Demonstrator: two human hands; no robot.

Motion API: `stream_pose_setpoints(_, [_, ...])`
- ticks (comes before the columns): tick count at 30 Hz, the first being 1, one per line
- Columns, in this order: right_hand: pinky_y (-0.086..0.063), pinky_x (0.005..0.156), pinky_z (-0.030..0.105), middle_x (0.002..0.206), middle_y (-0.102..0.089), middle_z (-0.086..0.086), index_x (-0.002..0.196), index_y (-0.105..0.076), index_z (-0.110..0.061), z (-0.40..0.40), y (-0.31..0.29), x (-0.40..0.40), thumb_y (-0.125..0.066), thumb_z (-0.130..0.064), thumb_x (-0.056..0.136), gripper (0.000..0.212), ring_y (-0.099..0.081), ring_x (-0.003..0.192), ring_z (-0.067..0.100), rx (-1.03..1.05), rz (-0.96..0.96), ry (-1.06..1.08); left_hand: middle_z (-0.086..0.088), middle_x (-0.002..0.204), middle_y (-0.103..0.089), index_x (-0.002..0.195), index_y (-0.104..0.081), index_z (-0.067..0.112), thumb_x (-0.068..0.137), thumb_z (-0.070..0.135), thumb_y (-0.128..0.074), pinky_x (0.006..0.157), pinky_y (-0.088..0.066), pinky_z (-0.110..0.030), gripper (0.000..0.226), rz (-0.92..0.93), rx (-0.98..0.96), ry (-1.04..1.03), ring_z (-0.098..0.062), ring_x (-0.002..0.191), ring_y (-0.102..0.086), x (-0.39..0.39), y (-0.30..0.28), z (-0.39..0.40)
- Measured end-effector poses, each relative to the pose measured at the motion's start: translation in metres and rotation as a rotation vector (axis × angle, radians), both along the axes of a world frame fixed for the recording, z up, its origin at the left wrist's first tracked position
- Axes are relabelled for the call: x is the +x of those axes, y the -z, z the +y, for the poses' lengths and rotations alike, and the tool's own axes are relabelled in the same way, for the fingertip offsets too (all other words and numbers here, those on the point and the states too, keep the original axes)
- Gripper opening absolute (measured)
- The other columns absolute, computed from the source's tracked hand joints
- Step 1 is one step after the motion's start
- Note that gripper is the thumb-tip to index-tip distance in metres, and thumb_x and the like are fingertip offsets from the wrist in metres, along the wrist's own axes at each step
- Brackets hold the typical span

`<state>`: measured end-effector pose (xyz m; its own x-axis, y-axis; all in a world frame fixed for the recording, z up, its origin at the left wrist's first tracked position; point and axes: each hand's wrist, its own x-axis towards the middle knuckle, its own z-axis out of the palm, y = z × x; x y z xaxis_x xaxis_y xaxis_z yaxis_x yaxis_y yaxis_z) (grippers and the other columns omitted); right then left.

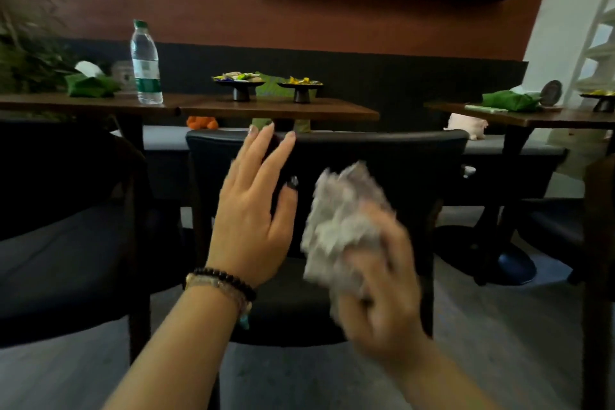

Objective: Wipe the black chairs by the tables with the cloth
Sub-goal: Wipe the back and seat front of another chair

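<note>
Biggest risk I see: the right hand [376, 280] is blurred and only bunches the cloth [342, 210] loosely, so a fast swipe could skip the top rail or drop it. Left hand [256, 210] is flat, fingers straight, reaching toward the black chair [399, 156] backrest at centre, just near the table [276, 110]. Cloth looks pale grey, crumpled, fluffy. Chair's dark, smooth, padded.

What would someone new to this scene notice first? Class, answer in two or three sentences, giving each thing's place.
Front and centre, the right hand grips a crumpled grey cloth before the black padded chair back, while the open left hand reaches toward its top rail. Behind, on the dark wooden table, a clear plastic water bottle with a green cap stands upright at the left.
</note>
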<state>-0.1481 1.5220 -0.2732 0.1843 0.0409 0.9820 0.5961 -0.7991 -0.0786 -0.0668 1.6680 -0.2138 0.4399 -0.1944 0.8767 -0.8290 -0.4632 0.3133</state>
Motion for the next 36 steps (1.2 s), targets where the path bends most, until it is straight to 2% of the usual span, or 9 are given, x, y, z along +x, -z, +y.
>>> stream_pose_setpoints(3, [-0.038,0.107,0.029,0.138,-0.045,0.009,0.114,-0.062,-0.016,0.014,0.071,0.006,-0.05,-0.015,0.096,0.021,-0.046,0.132,0.023,-0.075,0.251,-0.047,0.008,0.152,-0.035,0.143,-0.038,0.029,0.095,0.028,-0.041,0.112,-0.026,-0.015,0.048,0.136,-0.222,0.023,-0.002,0.14,-0.03,-0.005,0.058,0.029])
stream_pose_setpoints(5, [-0.036,0.105,0.023,0.139,-0.044,0.005,0.121,-0.064,-0.016,0.01,0.1,0.024,-0.056,-0.012,0.09,0.033,-0.047,0.131,0.027,0.056,0.521,0.047,0.02,0.141,-0.046,0.137,-0.042,0.038,0.096,0.028,-0.043,0.107,-0.035,-0.017,0.042,0.326,-0.394,-0.038,0.005,0.131,-0.04,-0.005,0.101,0.045])
stream_pose_setpoints(8, [-0.041,0.102,0.032,0.146,-0.036,-0.003,0.13,-0.06,-0.023,0.007,0.124,0.06,-0.051,-0.021,0.09,0.042,-0.04,0.135,0.026,0.114,0.777,0.124,0.044,0.11,-0.051,0.114,-0.051,0.054,0.1,0.027,-0.043,0.093,-0.039,-0.021,0.032,0.701,-0.592,-0.18,0.02,0.105,-0.047,-0.002,0.157,0.063])
stream_pose_setpoints(12, [-0.036,0.099,0.03,0.151,-0.025,-0.006,0.137,-0.042,-0.044,0.041,0.136,0.112,-0.035,-0.042,0.086,0.051,-0.028,0.136,0.018,-0.131,0.86,0.069,0.02,0.113,-0.059,0.099,-0.057,0.043,0.102,0.027,-0.039,0.089,-0.041,-0.028,0.025,1.022,-0.837,-0.223,0.0,0.104,-0.054,0.007,0.217,0.067])
stream_pose_setpoints(16, [-0.029,0.11,0.045,0.152,-0.03,0.008,0.141,-0.043,-0.037,0.088,0.146,0.168,-0.042,-0.037,0.088,0.053,-0.028,0.14,0.031,-0.386,0.905,0.014,-0.001,0.135,-0.052,0.131,-0.052,0.024,0.104,0.032,-0.033,0.094,-0.043,-0.036,0.033,1.359,-1.091,-0.071,-0.019,0.118,-0.052,0.016,0.235,0.063])
stream_pose_setpoints(21, [-0.024,0.106,0.064,0.146,-0.03,0.004,0.138,-0.042,-0.041,0.11,0.167,0.198,-0.048,-0.041,0.091,0.048,-0.024,0.137,0.036,-0.651,0.96,0.219,-0.001,0.135,-0.053,0.134,-0.049,0.027,0.103,0.031,-0.036,0.092,-0.045,-0.035,0.034,1.265,-1.093,-0.048,-0.016,0.115,-0.055,0.027,0.232,0.07])
stream_pose_setpoints(26, [-0.032,0.11,0.048,0.152,-0.032,0.006,0.142,-0.042,-0.035,0.072,0.163,0.181,-0.045,-0.025,0.089,0.054,-0.032,0.139,0.03,-0.671,0.965,0.135,0.0,0.146,-0.042,0.141,-0.038,0.035,0.103,0.037,-0.036,0.107,-0.039,-0.045,0.038,1.375,-1.01,0.016,-0.02,0.127,-0.046,0.035,0.238,0.069])
stream_pose_setpoints(30, [-0.04,0.093,0.039,0.143,-0.042,0.003,0.136,-0.049,-0.037,0.018,0.161,0.152,-0.049,-0.022,0.087,0.051,-0.051,0.119,0.029,-0.48,1.013,0.201,0.004,0.151,-0.036,0.147,-0.033,0.032,0.103,0.038,-0.036,0.114,-0.03,-0.046,0.045,1.381,-0.979,0.079,-0.021,0.138,-0.037,0.049,0.238,0.059])
stream_pose_setpoints(36, [-0.035,0.103,0.044,0.144,-0.038,0.003,0.144,-0.035,-0.04,0.083,0.152,0.197,-0.044,-0.026,0.096,0.051,-0.038,0.131,0.029,-0.46,1.01,0.161,-0.001,0.151,-0.035,0.141,-0.04,0.039,0.102,0.035,-0.032,0.113,-0.03,-0.05,0.04,1.343,-0.927,-0.059,-0.022,0.137,-0.035,0.063,0.254,0.053])
